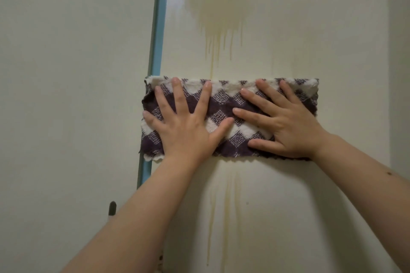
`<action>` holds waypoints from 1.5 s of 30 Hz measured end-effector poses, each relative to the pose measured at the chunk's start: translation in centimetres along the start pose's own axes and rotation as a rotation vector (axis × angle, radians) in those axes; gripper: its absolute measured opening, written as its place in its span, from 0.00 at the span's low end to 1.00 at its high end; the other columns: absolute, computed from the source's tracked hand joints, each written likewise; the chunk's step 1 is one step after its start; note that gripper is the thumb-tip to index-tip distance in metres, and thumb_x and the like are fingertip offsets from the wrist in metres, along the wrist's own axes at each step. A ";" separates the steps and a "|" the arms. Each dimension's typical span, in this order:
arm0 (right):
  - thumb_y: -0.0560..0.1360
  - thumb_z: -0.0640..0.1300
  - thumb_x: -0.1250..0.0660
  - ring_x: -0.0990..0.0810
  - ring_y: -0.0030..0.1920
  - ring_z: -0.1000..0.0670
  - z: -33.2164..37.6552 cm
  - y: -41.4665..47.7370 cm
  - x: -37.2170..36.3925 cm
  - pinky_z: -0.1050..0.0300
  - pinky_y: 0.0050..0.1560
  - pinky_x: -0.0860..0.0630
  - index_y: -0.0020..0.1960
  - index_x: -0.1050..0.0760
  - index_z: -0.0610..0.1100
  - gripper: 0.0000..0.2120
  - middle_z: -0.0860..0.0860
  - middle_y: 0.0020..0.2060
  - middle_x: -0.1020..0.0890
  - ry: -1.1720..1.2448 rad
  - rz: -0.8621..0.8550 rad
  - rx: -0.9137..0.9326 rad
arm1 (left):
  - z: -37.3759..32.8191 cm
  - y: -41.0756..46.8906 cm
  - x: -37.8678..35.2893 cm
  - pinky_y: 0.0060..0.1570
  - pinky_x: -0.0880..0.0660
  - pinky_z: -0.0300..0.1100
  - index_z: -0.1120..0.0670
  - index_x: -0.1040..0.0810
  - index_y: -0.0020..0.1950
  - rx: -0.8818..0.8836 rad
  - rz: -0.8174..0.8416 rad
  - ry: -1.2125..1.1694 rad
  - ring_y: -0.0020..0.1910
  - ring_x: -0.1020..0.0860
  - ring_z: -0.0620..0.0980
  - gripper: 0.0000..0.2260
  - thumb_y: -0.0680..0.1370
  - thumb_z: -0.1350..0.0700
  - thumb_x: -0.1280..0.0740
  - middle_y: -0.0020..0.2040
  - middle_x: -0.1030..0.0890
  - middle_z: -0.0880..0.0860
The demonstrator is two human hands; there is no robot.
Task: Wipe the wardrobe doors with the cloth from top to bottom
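A purple and white checked cloth (224, 108) lies flat against the pale wardrobe door (288, 29), folded into a wide band. My left hand (186, 122) presses on its left half with fingers spread. My right hand (281, 122) presses on its right half, fingers spread and pointing up-left. A yellowish wet patch (217, 6) with drip streaks sits above the cloth, and more streaks (226, 206) run down below it.
A second pale door (66, 73) is on the left, parted from the first by a teal vertical strip (157, 29). A small dark handle (112, 208) shows low on the left door. The right door's edge (390, 51) is near the frame's right side.
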State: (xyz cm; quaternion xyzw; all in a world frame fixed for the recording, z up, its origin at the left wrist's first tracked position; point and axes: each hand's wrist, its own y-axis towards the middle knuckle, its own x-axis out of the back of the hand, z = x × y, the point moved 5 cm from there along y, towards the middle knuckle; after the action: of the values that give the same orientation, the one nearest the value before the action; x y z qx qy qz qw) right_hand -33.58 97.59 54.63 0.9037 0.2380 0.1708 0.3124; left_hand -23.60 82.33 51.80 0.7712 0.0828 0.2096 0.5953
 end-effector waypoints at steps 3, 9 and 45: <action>0.75 0.68 0.53 0.45 0.74 0.43 -1.8 1.3 0.1 0.36 0.71 0.49 0.73 0.43 0.57 0.30 0.50 0.74 0.40 0.007 0.004 0.003 | -0.2 2.2 0.4 0.63 0.56 0.71 0.34 0.60 0.72 -0.011 -0.014 0.006 0.73 0.61 0.64 0.37 0.65 0.25 0.61 0.76 0.60 0.55; 0.76 0.69 0.55 0.45 0.75 0.44 -6.1 5.1 1.0 0.39 0.70 0.49 0.74 0.45 0.58 0.30 0.52 0.75 0.42 -0.013 -0.020 0.000 | -1.4 7.9 1.4 0.65 0.61 0.67 0.33 0.65 0.70 -0.035 -0.012 0.020 0.72 0.67 0.61 0.35 0.67 0.24 0.60 0.75 0.66 0.53; 0.79 0.57 0.54 0.64 0.75 0.51 -20.7 20.2 4.4 0.30 0.67 0.67 0.72 0.56 0.67 0.23 0.59 0.75 0.59 0.263 0.014 -0.737 | -5.4 31.1 7.5 0.68 0.60 0.66 0.35 0.56 0.73 -0.101 -0.090 -0.008 0.74 0.63 0.59 0.35 0.69 0.25 0.55 0.77 0.59 0.53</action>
State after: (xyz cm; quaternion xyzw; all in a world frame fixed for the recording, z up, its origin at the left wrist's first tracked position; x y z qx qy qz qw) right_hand -32.85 96.00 83.85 0.7029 0.1926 0.3614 0.5816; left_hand -22.91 81.35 84.25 0.7366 0.1044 0.1833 0.6425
